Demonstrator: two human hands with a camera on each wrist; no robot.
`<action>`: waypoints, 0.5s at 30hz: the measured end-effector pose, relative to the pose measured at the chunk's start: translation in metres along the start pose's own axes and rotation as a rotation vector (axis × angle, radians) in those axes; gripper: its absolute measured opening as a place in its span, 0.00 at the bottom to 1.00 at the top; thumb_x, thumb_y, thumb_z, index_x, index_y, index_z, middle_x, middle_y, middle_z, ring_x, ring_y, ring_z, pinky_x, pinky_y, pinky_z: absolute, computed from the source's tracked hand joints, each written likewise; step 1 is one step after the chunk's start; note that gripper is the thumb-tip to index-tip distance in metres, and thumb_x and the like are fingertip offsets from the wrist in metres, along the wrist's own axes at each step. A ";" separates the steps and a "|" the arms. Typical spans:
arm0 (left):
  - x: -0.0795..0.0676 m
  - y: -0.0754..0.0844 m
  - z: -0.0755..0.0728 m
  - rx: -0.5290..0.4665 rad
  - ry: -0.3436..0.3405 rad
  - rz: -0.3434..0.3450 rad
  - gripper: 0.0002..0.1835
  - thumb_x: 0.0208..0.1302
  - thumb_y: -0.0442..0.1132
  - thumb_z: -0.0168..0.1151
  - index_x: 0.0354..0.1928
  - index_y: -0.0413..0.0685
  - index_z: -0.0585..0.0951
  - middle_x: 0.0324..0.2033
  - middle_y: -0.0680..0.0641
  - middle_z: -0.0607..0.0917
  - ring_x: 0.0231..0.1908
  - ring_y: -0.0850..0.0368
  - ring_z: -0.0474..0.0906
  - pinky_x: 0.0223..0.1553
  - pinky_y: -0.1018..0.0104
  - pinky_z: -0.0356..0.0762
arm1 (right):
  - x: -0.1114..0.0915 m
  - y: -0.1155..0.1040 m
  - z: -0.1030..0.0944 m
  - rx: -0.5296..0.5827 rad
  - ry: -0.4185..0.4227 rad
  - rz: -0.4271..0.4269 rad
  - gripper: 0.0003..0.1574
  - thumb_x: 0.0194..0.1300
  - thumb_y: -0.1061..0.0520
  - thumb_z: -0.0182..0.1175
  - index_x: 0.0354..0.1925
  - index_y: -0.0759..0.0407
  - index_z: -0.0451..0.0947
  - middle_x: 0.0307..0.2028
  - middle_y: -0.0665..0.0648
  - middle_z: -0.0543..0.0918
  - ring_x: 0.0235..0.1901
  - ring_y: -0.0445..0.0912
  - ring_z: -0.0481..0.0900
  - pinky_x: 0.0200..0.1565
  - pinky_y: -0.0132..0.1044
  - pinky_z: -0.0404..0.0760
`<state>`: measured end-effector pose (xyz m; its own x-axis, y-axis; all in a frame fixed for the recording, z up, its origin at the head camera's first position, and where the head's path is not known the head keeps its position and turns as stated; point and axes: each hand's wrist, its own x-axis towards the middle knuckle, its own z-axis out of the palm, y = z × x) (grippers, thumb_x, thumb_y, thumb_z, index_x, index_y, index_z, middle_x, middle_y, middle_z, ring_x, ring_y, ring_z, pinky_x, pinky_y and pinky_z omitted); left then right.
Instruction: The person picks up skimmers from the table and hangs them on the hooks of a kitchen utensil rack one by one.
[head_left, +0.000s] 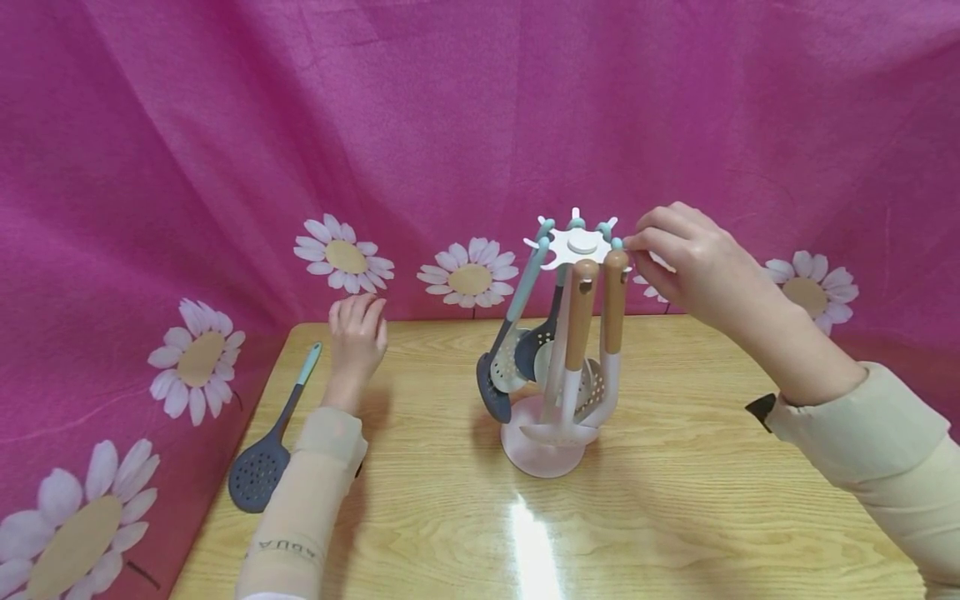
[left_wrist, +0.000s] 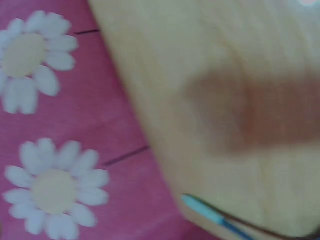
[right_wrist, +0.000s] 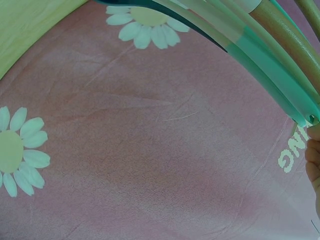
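My right hand (head_left: 701,254) is at the right side of a white-topped utensil rack (head_left: 582,243). Its fingertips pinch the end of a mint-handled utensil (right_wrist: 280,82) by a hook; the fingers (right_wrist: 313,155) show only at the right wrist view's edge. Wooden-handled utensils (head_left: 582,321) hang in front, hiding much of the pinched one. More mint handles (head_left: 531,279) hang at the left and back of the rack. Loosely bent and holding nothing, my left hand (head_left: 358,337) hovers over the table's left part. Beside that arm lies a dark skimmer (head_left: 258,473) with a mint handle.
The rack stands on a round pink base (head_left: 543,454) on a wooden table (head_left: 675,500). A magenta cloth (head_left: 450,125) with daisies closes off the back and left side. Hanging dark and pale utensil heads (head_left: 495,392) crowd the space above the base.
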<state>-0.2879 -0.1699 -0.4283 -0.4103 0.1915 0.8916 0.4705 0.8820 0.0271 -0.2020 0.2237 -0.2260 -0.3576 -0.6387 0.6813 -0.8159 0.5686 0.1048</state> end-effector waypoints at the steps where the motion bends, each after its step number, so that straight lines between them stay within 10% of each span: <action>1: -0.005 -0.004 0.001 0.014 -0.035 -0.029 0.09 0.50 0.27 0.59 0.36 0.36 0.80 0.37 0.39 0.79 0.41 0.42 0.73 0.48 0.48 0.66 | 0.000 0.000 0.000 -0.002 -0.002 -0.001 0.08 0.47 0.74 0.62 0.31 0.70 0.76 0.29 0.61 0.75 0.31 0.52 0.71 0.36 0.34 0.68; 11: -0.039 -0.036 -0.011 0.076 -0.601 -0.582 0.25 0.58 0.33 0.56 0.57 0.31 0.67 0.53 0.33 0.68 0.57 0.37 0.59 0.61 0.46 0.49 | 0.000 -0.001 0.001 -0.002 0.022 -0.024 0.11 0.44 0.75 0.63 0.31 0.70 0.76 0.29 0.60 0.76 0.30 0.51 0.71 0.34 0.36 0.69; 15: -0.049 -0.050 -0.018 0.130 -0.754 -0.695 0.28 0.57 0.35 0.55 0.59 0.30 0.63 0.54 0.30 0.67 0.57 0.35 0.59 0.60 0.45 0.52 | 0.000 -0.001 0.001 -0.016 0.025 -0.025 0.11 0.45 0.75 0.63 0.31 0.70 0.76 0.29 0.60 0.76 0.30 0.51 0.71 0.33 0.35 0.70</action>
<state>-0.2772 -0.2310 -0.4652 -0.9634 -0.1970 0.1816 -0.1268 0.9323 0.3386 -0.2016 0.2230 -0.2267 -0.3251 -0.6400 0.6962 -0.8172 0.5607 0.1338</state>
